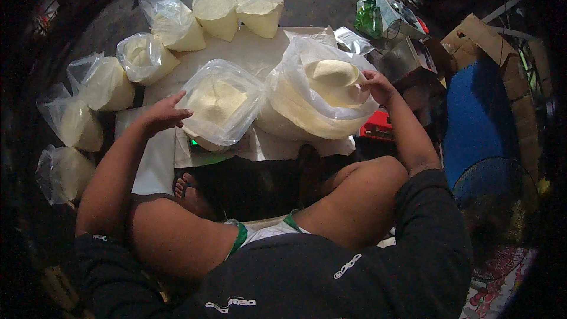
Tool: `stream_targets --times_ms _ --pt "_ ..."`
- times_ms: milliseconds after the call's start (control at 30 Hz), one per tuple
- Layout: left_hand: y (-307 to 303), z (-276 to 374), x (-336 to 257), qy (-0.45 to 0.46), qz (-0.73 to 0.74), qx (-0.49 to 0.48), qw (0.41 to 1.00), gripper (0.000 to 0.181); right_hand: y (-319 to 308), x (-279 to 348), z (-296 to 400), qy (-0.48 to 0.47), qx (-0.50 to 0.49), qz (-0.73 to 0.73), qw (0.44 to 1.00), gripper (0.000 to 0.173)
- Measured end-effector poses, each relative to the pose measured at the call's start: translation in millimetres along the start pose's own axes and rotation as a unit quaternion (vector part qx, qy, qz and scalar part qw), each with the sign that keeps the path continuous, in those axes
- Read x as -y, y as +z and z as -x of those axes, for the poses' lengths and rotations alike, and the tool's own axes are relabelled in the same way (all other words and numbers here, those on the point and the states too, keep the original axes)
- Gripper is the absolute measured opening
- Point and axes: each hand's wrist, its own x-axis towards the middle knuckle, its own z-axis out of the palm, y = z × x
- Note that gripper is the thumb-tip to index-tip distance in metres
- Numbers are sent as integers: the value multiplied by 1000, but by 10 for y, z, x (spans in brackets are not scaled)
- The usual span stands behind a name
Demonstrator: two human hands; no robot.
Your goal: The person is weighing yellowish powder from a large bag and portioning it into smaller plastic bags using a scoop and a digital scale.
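My left hand (166,113) has its fingers apart at the left rim of an open clear plastic bag (217,104) of pale yellow granular material. A scale, mostly hidden, seems to lie under this bag; a green-lit display (195,142) shows below it. To the right stands a large open plastic sack (297,113) of the same material. Inside its mouth is a round scoop or bowl (334,73) heaped with the material. My right hand (375,86) grips its right edge with bent fingers. The scoop's lower part is hard to make out.
Several filled plastic bags (177,31) stand in an arc along the back and left. Cardboard (243,53) lies beneath the work. At right are a red object (376,126), a green plastic bag (368,17), a metal box (405,60), a blue surface (476,128) and a fan guard (494,186).
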Motion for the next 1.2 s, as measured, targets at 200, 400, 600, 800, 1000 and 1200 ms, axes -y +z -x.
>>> stream_targets --times_ms 200,400,600,800,1000,1200 --pt "28 -104 -9 21 -5 10 1000 93 -146 280 264 -45 -21 -36 998 46" --pt "48 -86 -65 26 5 30 999 96 304 1116 261 -141 -4 32 990 51" --pt "30 -151 68 12 -18 7 1000 94 1878 1963 68 -259 8 253 932 41" --pt "12 -124 108 11 7 -12 1000 90 3521 1490 -220 -478 -41 665 572 24" --pt "20 -30 75 7 12 -12 1000 88 3531 1561 11 -453 -43 718 527 27" --pt "-153 1 349 166 -277 -131 937 63 2519 2167 695 -416 -163 602 662 34"
